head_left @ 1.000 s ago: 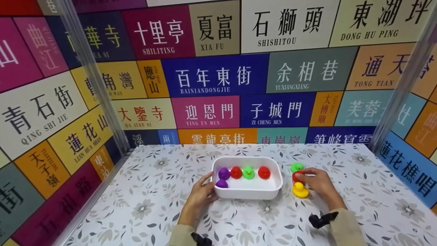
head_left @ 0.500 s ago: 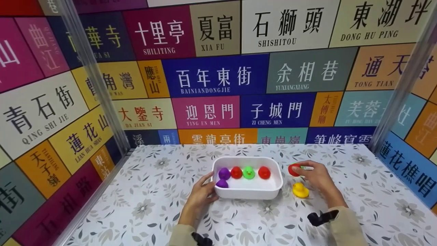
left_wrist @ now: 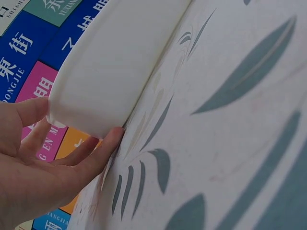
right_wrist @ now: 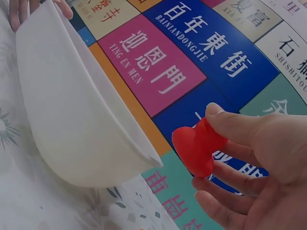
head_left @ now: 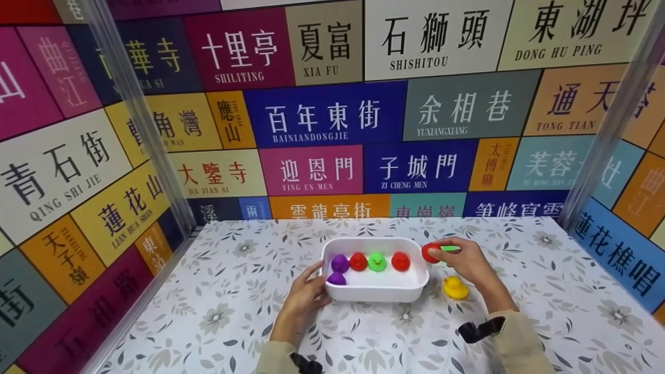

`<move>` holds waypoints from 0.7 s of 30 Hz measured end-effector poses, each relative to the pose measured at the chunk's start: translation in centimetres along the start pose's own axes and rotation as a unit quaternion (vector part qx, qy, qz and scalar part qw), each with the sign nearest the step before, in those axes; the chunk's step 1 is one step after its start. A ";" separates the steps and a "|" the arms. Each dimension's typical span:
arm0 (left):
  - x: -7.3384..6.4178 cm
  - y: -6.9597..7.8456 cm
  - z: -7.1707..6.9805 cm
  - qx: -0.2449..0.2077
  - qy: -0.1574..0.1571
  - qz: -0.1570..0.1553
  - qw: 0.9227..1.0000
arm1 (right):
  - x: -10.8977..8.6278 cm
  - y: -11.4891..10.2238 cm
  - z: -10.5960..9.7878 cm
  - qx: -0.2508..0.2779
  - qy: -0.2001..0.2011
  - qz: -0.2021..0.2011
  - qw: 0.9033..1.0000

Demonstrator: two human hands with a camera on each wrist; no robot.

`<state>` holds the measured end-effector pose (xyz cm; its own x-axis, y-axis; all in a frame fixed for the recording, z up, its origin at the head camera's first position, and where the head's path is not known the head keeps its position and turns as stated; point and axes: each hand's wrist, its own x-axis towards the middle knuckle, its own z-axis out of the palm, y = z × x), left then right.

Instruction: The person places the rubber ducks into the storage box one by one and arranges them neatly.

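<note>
My right hand [head_left: 467, 259] pinches a red rubber duck [head_left: 430, 253] between thumb and fingers, at the right rim of a white plastic tub [head_left: 374, 295]. In the right wrist view this duck [right_wrist: 195, 146] is raised beside the tub's outer wall. My left hand [head_left: 306, 291] holds the tub's left end, thumb at the rim and fingertips low on the wall [left_wrist: 115, 67]. Inside the tub sit two purple ducks [head_left: 340, 263], two red ducks [head_left: 358, 261] and a green duck [head_left: 377, 262]. Another green duck [head_left: 451, 249] is mostly hidden behind my right hand.
A yellow duck [head_left: 455, 288] stands on the table right of the tub, below my right hand. The table [head_left: 234, 291] has a leaf-patterned cover. Walls with coloured sign panels [head_left: 322, 114] rise at the back and sides, with clear corner posts.
My right hand has lifted the red duck from between the green and yellow ducks and carried it left to the tub's rim. The left hand stays at the tub.
</note>
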<state>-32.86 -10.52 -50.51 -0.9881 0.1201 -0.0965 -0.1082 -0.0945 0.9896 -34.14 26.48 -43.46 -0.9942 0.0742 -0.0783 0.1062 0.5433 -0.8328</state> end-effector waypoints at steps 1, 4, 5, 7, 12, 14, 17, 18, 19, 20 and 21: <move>0.0 0.0 0.0 -0.001 -0.001 0.000 1.000 | 0.0 -0.2 0.1 0.001 -0.002 -0.006 1.000; 0.0 0.0 0.0 -0.006 -0.002 -0.001 1.000 | -0.1 -0.6 0.5 0.005 -0.009 -0.019 1.000; -0.1 0.0 0.0 -0.008 -0.002 -0.001 1.000 | -0.2 -0.7 0.6 0.007 -0.012 -0.021 1.000; 0.0 0.0 0.0 -0.012 -0.003 0.000 1.000 | -0.2 -0.9 0.9 0.011 -0.019 -0.030 0.999; 0.1 0.1 0.0 -0.011 0.003 -0.002 1.000 | -0.1 -1.3 1.9 0.018 -0.030 -0.040 0.999; 0.1 0.1 0.0 -0.011 0.004 -0.006 1.000 | -0.1 -1.5 2.4 0.019 -0.033 -0.042 0.998; 0.0 0.1 0.1 -0.011 0.002 -0.006 1.000 | -0.1 -1.8 3.2 0.023 -0.032 -0.043 0.998; 0.0 0.0 0.1 -0.011 0.001 -0.007 1.000 | -0.1 -1.9 3.5 0.025 -0.032 -0.045 0.998; 0.0 0.0 0.1 -0.010 0.000 -0.006 1.000 | -0.1 -2.0 3.7 0.026 -0.030 -0.045 0.998; 0.0 0.0 0.1 -0.009 0.000 -0.005 1.000 | -0.1 -2.1 4.0 0.026 -0.031 -0.048 0.998; 0.0 0.0 0.1 -0.007 0.002 -0.005 1.000 | 0.0 -2.2 4.3 0.028 -0.032 -0.051 0.998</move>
<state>-32.83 -10.44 -50.47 -0.9873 0.1180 -0.1059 -0.1186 -0.1065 0.9872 -34.43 21.67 -44.00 -0.9991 -0.0345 -0.0247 0.0043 0.4975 -0.8675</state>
